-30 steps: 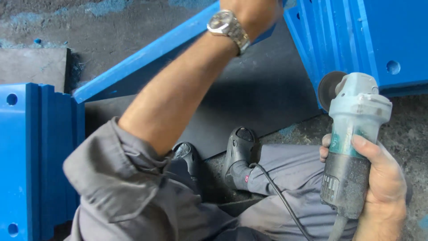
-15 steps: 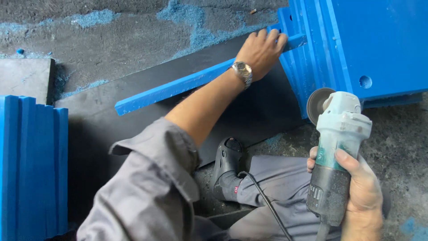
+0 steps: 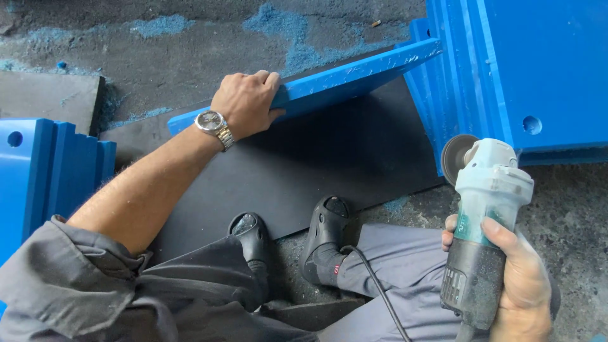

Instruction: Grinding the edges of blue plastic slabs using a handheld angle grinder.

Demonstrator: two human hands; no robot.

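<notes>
From the head view we see the left hand point(image 3: 246, 101) curled over the near long edge of a long flat blue plastic board point(image 3: 329, 82), fingers wrapped on top and thumb below, gripping it. That board lies tilted across the far part of a black rubber mat point(image 3: 329, 158), running from the middle left up to the far right, where its end meets a stack of upright blue plastic panels point(image 3: 506, 69). A silver metal wristwatch point(image 3: 214, 125) sits on the left wrist. At the near right, the right hand point(image 3: 516, 285) is closed around the dark body of a pale green angle grinder point(image 3: 484, 215) (its disc points away from us), held upright above the grey trouser leg. Black clogs point(image 3: 326, 231) rest on the mat's near edge. Another stack of blue panels point(image 3: 44, 171) stands at the left.
</notes>
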